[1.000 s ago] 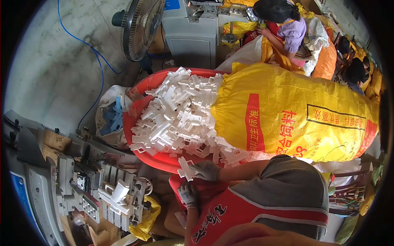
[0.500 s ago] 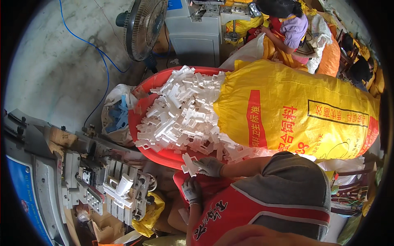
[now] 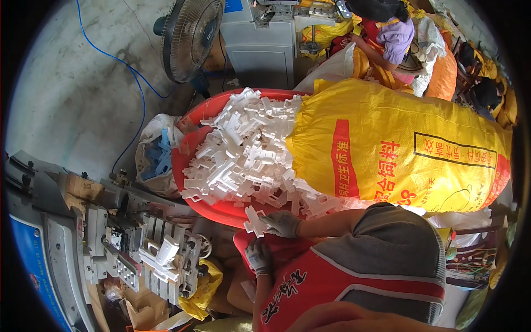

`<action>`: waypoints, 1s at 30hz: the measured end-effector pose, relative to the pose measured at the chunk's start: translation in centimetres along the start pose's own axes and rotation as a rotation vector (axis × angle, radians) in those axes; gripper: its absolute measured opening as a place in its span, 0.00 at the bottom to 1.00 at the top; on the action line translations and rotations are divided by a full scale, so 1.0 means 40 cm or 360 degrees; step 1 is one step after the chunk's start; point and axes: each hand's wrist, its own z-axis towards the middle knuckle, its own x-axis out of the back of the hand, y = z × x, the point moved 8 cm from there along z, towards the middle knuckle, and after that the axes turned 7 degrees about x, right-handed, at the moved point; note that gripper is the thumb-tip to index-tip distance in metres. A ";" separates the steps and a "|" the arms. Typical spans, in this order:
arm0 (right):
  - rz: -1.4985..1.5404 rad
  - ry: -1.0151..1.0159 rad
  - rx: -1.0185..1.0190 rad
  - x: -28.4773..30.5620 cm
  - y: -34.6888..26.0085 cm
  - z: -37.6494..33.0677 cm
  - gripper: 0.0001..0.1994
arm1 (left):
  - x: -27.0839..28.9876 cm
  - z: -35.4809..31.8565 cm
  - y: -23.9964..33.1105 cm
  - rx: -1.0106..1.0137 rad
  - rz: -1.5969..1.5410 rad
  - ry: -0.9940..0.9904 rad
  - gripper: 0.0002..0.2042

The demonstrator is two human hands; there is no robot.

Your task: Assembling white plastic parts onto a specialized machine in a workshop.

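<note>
From my remote view, a right hand [image 3: 282,223] in a grey knit glove closes its fingers [image 3: 269,220] on a white plastic part [image 3: 255,220], a flat, angular moulding with notched edges, held just off the near rim of the red tub [image 3: 182,160]. The left hand [image 3: 259,257], gloved the same way, sits lower and nearer, its fingers curled against red cloth; I cannot tell whether it has hold of anything. The part matches the heap of white plastic pieces [image 3: 243,149] filling the tub: matte, hard-edged, bracket-like shapes tumbled at all angles. To the right, a bulging yellow woven sack [image 3: 398,144] with a red band lies on its side, its open mouth against the heap, its surface creased and slightly glossy. Left of the tub, a pale bag [image 3: 156,157] holds blue plastic scraps. At near left stands a grey metal machine [image 3: 138,249] with a slotted fixture carrying a white piece. Far off, an electric fan [image 3: 191,36] with a wire guard stands on the concrete floor [image 3: 72,83], a blue cable [image 3: 119,61] trailing past it, and another person [image 3: 390,33] in a purple top sits among yellow sacks.
</note>
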 end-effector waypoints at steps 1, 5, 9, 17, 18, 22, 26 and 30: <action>0.0003 -0.0024 -0.0014 -0.005 0.002 0.000 0.26 | -0.003 -0.001 -0.002 -0.0003 -0.0001 -0.0002 0.12; -0.0006 -0.0047 -0.0019 -0.009 0.003 0.002 0.26 | -0.014 -0.006 -0.019 -0.0001 -0.0007 0.0027 0.10; 0.0002 -0.0040 -0.0030 -0.007 0.008 0.000 0.26 | -0.009 -0.002 -0.005 -0.0015 -0.0017 0.0023 0.10; -0.0023 -0.0019 -0.0010 -0.006 0.002 -0.001 0.27 | -0.013 -0.004 -0.011 -0.0020 -0.0003 0.0017 0.11; -0.0014 -0.0023 -0.0012 -0.005 0.003 0.000 0.27 | -0.012 -0.002 -0.009 -0.0028 -0.0009 0.0023 0.11; -0.0034 -0.0052 -0.0023 -0.007 0.003 0.001 0.27 | -0.006 -0.004 -0.005 -0.0029 0.0004 0.0035 0.11; -0.0037 -0.0042 -0.0019 -0.009 0.013 -0.001 0.27 | -0.009 -0.001 0.001 -0.0030 0.0009 0.0035 0.12; -0.0022 -0.0025 -0.0019 -0.003 0.007 0.001 0.27 | -0.006 -0.005 -0.002 -0.0039 0.0001 0.0045 0.12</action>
